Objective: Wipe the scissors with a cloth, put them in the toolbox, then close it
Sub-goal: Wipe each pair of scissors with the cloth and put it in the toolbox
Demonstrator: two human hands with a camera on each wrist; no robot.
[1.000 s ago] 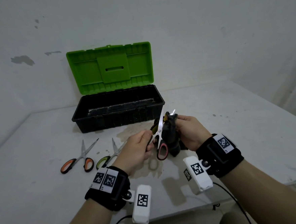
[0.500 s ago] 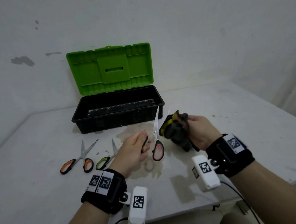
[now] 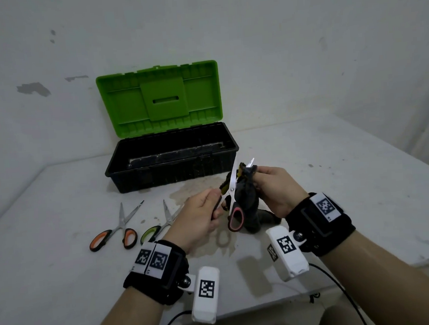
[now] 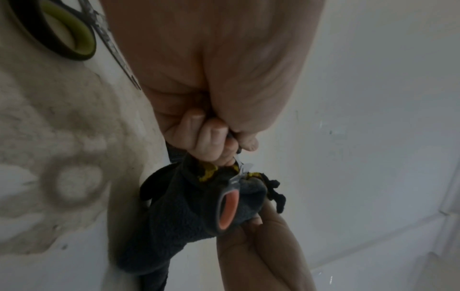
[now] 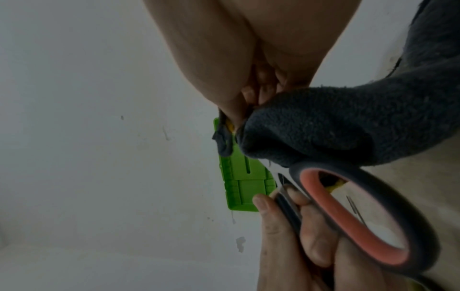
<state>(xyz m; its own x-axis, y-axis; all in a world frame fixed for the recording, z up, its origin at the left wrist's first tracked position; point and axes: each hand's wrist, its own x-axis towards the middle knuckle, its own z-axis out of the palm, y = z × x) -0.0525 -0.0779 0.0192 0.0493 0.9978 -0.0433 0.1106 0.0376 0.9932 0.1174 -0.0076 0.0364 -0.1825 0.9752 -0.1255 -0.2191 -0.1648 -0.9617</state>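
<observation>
On my far left, the orange-handled scissors (image 3: 113, 236) lie flat on the white table (image 3: 51, 275), blades pointing away from me. Just beside them lie the green-handled scissors (image 3: 153, 231), their blades running under my left hand (image 3: 199, 220). That hand floats above the table, fingers curled tight round one handle of the red-handled scissors (image 3: 234, 201), which I hold opened in the air; the free handle loop hangs down. Behind, against the wall, the toolbox (image 3: 173, 162) sits with its green lid (image 3: 159, 99) upright, and I see only a long, dull strip on the floor of its black tub. A brownish stain (image 3: 197, 189) spreads on the table between the box and my hands. To the right, my right hand (image 3: 276, 188) pinches the dark cloth (image 3: 247, 198) round one blade, tip poking out above the fingers; the cloth's tail droops to the table. Right of that, bare tabletop runs to the edge.
</observation>
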